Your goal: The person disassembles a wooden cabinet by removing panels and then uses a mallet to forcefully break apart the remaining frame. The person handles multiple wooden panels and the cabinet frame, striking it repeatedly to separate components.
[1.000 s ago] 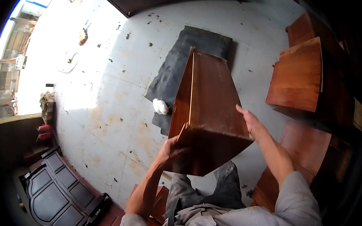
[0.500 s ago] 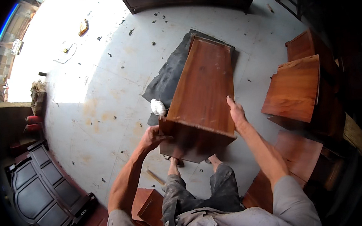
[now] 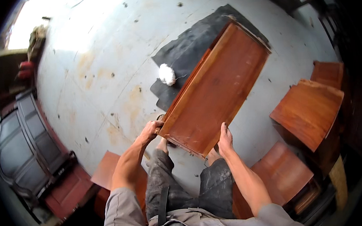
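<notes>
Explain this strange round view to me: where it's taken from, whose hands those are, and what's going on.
There is no machine here, just a person's bare hands. A wide camera worn on the head looks down, so straight edges bend near the rim and the forearms enter from below. The left hand grips the near left corner of a wooden box; the right hand is against its right edge, some fingers hidden. On the pale floor lies a black mat, partly covered by the box, with a white wad at the mat's left side.
</notes>
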### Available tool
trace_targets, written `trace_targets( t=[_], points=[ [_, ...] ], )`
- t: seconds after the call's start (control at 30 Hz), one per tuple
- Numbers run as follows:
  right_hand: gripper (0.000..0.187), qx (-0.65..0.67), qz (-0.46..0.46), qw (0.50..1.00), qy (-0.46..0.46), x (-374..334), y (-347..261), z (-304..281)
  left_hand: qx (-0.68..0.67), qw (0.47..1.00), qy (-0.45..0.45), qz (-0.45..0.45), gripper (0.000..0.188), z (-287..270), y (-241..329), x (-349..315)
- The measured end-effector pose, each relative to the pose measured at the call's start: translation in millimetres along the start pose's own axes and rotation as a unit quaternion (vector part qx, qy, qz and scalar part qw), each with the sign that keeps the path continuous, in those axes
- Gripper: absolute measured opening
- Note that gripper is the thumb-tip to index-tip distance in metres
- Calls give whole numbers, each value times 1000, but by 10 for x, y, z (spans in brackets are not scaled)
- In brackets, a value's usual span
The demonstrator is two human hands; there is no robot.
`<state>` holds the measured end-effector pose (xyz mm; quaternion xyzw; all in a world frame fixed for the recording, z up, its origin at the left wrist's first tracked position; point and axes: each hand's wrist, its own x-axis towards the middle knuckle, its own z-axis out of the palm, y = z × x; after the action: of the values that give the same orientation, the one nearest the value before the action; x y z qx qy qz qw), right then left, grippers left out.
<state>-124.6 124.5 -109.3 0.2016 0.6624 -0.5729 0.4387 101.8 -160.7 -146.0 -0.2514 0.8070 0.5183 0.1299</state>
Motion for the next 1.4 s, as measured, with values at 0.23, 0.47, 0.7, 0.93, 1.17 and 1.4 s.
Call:
trace_targets(
  t=[0.23,0.47,0.7,0.93,1.17,1.4],
  points=[
    [57,-531,-446,717,73,439,-1402,327,-25,997,-11,75,26,371,-604,-259],
    [60,-679,-568,461,64,1653,-1931,565,196,950,-69,235,53,227,-1186,175],
    [61,-688,-540,483,41,1747,-1802,585,65,995,-63,-38,21,296,-1655,1332],
    [64,-704,-515,489,18,1763,-1845,588,43,999,27,-10,20,1287,-1771,3484],
    [72,-708,-483,516,5,1833,-1858,418,13,974,224,22,51,1342,-1333,5288],
    [71,-710,-490,505,6,1830,-1878,428,26,985,168,39,14,1336,-1367,5501]
  ],
)
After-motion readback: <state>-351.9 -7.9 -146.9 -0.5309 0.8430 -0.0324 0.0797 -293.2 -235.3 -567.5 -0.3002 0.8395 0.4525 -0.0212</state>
